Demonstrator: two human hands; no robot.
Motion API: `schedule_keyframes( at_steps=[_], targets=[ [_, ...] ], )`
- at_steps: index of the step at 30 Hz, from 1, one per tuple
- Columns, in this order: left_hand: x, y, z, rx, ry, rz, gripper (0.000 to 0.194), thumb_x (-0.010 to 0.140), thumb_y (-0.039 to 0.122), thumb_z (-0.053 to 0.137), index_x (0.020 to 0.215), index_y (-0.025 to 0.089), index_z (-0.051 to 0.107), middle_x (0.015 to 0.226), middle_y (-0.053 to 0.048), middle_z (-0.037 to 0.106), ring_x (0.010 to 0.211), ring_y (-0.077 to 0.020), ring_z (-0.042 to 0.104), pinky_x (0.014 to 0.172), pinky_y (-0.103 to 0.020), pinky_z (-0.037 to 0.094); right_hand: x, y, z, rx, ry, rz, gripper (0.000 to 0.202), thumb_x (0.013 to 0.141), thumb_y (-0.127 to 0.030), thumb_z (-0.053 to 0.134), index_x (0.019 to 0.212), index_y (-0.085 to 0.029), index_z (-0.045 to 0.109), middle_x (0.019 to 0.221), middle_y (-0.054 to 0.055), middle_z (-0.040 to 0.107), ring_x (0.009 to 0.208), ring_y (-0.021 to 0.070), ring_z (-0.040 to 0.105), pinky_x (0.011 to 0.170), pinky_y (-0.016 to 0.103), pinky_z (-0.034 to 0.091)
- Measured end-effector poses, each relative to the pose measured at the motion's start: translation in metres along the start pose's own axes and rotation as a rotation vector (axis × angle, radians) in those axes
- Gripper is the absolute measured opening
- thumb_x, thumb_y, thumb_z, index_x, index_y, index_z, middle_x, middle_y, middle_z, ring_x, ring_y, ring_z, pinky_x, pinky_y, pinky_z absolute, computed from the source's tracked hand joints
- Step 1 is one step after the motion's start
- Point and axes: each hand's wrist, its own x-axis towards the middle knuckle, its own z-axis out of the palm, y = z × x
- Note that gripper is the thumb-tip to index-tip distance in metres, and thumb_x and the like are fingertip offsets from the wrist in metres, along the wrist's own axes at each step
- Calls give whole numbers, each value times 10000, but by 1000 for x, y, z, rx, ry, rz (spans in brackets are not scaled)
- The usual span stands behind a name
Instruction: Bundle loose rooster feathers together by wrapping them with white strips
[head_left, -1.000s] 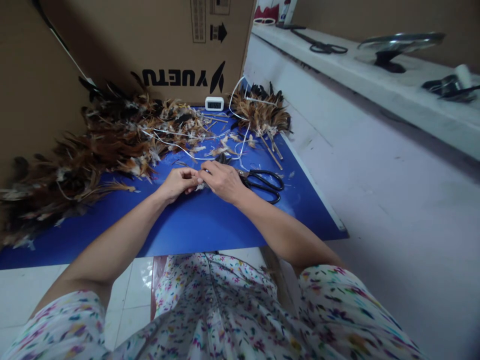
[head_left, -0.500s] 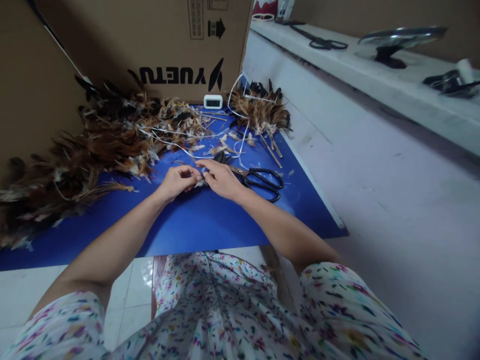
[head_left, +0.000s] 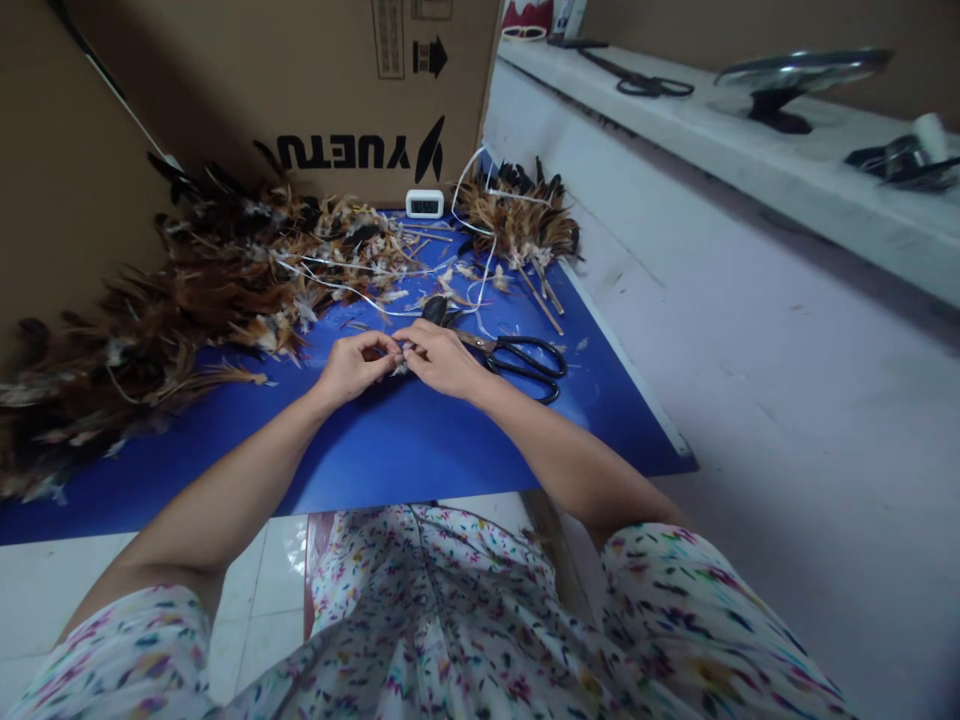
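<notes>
My left hand (head_left: 358, 364) is closed in a pinch at the whitish, fluffy base of some feathers (head_left: 400, 369). Fingertip to fingertip with it, my right hand (head_left: 442, 358) also pinches there, its fingers bent over the bunch. The dark tip of the feathers stands out beyond my right fingers. Most of the bunch is hidden by the hands. Close by my right hand lie black-handled scissors (head_left: 525, 362), their blades partly covered by the hand.
Brown feather bunches (head_left: 202, 290) pile along the left of the blue table (head_left: 360, 470). Another bunch with sticks (head_left: 517, 220) lies at the back right, near white cord (head_left: 484, 285) and a small digital clock (head_left: 424, 204). A cardboard box (head_left: 337, 80) stands behind; a wall ledge (head_left: 697, 130) runs right.
My right fingers have curled down closer to the left fingertips. The dark feather tip shows a little higher and further left. The scissors stay put.
</notes>
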Motion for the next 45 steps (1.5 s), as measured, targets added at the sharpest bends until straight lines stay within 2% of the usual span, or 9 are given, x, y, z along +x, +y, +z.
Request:
schedule_keyframes(
  at_steps=[4, 12, 23, 36, 45],
  targets=[
    [0, -3, -1, 4, 11, 16, 232, 695, 326, 755, 765, 143, 630, 536, 45, 558, 413, -55, 499, 416, -160, 393, 0, -4, -2, -16, 5, 27, 222, 890, -128, 494, 988, -154, 691, 890, 29, 585, 781, 113, 537, 762, 254, 433],
    [0, 0, 0, -25, 48, -25, 256, 675, 337, 757, 768, 141, 622, 532, 42, 567, 391, -56, 491, 385, -163, 394, -1, -6, -5, -83, 9, 12, 147, 877, -154, 597, 955, -148, 721, 804, 9, 543, 728, 110, 494, 728, 246, 399],
    [0, 0, 0, -74, 69, -83, 251, 669, 330, 753, 769, 139, 626, 542, 30, 583, 403, -63, 499, 362, -158, 391, 0, 2, -2, -56, 60, 12, 122, 859, -161, 647, 841, -166, 767, 748, 5, 587, 692, 98, 524, 684, 235, 390],
    [-1, 2, 1, -174, 66, -123, 313, 665, 390, 780, 760, 137, 622, 546, 19, 582, 420, -64, 504, 371, -162, 386, 0, 1, 1, -83, 81, 57, 115, 821, -143, 628, 806, -156, 742, 725, -7, 566, 652, 91, 505, 663, 230, 385],
    [-1, 1, 3, -257, 16, -181, 448, 627, 482, 823, 785, 148, 570, 542, 26, 586, 422, -76, 526, 375, -170, 405, 0, 2, 2, -58, 89, 96, 108, 810, -131, 607, 787, -140, 712, 738, -1, 567, 670, 95, 515, 666, 227, 385]
  ],
)
